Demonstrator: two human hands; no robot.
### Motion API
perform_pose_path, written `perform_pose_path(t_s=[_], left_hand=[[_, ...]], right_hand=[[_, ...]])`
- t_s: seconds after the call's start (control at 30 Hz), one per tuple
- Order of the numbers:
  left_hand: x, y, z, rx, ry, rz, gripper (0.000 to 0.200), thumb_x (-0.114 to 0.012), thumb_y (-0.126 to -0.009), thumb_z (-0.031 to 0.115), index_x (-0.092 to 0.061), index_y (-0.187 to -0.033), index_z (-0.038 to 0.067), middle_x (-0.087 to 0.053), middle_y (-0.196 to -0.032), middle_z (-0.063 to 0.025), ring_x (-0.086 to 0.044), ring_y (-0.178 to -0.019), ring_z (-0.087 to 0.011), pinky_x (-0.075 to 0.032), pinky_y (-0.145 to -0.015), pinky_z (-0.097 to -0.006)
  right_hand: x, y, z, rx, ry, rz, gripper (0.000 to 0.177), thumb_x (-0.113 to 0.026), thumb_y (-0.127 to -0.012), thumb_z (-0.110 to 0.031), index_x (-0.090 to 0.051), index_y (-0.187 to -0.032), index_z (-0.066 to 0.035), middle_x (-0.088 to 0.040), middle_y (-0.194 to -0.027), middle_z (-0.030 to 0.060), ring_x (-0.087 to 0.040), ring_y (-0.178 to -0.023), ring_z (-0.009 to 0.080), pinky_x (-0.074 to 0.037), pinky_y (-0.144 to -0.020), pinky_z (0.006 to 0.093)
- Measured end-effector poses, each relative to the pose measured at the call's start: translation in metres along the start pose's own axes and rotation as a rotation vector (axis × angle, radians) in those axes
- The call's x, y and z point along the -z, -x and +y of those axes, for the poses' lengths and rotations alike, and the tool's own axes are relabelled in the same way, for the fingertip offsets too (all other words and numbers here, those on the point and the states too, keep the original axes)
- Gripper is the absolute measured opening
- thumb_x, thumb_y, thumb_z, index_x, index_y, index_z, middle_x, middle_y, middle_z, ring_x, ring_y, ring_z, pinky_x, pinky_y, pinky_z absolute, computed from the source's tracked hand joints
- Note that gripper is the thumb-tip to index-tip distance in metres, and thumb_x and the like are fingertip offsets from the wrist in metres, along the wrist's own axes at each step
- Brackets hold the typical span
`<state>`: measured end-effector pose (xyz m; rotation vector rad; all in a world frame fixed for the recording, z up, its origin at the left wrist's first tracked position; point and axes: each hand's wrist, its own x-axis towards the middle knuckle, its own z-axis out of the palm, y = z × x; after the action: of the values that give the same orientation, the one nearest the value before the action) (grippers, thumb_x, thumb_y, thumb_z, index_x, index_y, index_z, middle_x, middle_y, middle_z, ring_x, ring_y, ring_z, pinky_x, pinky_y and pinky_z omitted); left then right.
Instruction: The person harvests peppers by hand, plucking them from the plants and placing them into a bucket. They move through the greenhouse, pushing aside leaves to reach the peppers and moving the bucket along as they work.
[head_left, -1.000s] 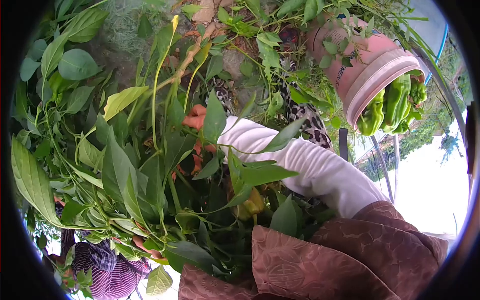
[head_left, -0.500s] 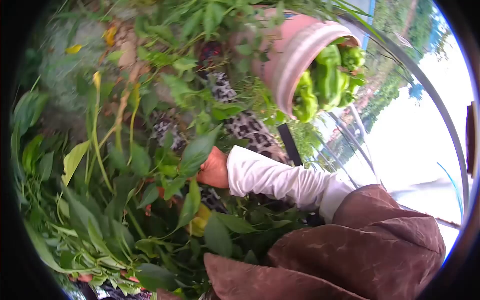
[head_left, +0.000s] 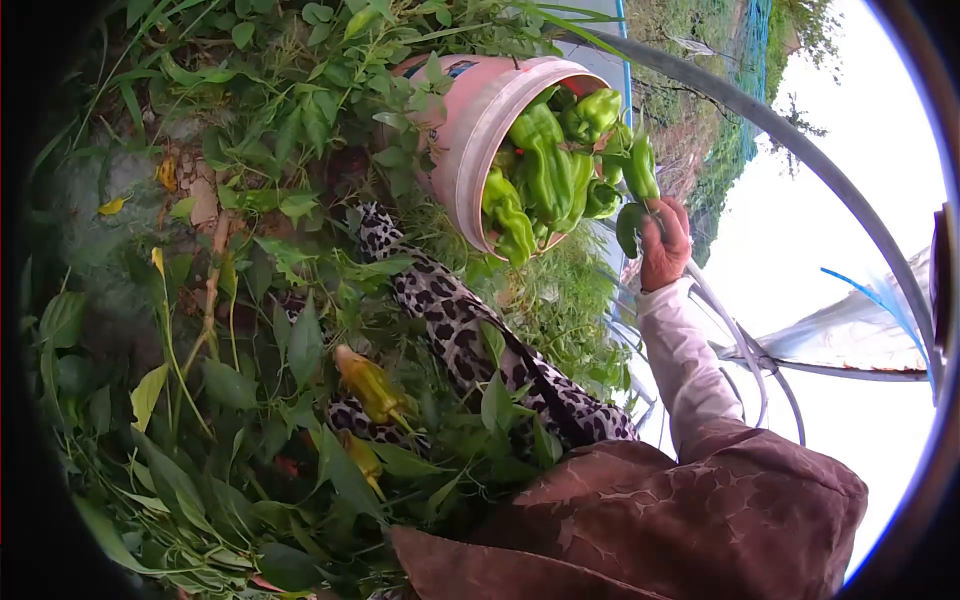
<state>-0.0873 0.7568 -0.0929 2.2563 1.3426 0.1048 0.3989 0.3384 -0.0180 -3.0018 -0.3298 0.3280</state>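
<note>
One glossy dark green pepper [head_left: 630,228], my right hand [head_left: 667,250] is clamping it, pink bucket [head_left: 470,130] alongside is brimming with green peppers [head_left: 545,170].

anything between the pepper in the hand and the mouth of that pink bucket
Nothing visible. The right hand holds a green pepper right at the open mouth of the pink bucket, with nothing across it. The bucket is already heaped to its rim with peppers; the leaves cover only its outer wall.
</note>
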Motion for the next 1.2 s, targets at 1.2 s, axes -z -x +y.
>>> perform_pose_path(t_s=[1.2], left_hand=[[-0.015, 0.080, 0.135, 1.091, 1.666, 0.106, 0.059, -0.054, -0.079, -0.002, -0.028, -0.132, 0.007, -0.046, -0.109, -0.0117, -0.052, -0.082, -0.0181, -0.047, -0.066, -0.0288]], right_hand=[[-0.163, 0.109, -0.604, 0.236, -0.614, -1.590, 0.045, -0.058, -0.081, -0.027, -0.051, -0.115, 0.000, -0.060, -0.104, 0.0121, -0.059, -0.097, 0.0201, -0.043, -0.084, 0.0286]])
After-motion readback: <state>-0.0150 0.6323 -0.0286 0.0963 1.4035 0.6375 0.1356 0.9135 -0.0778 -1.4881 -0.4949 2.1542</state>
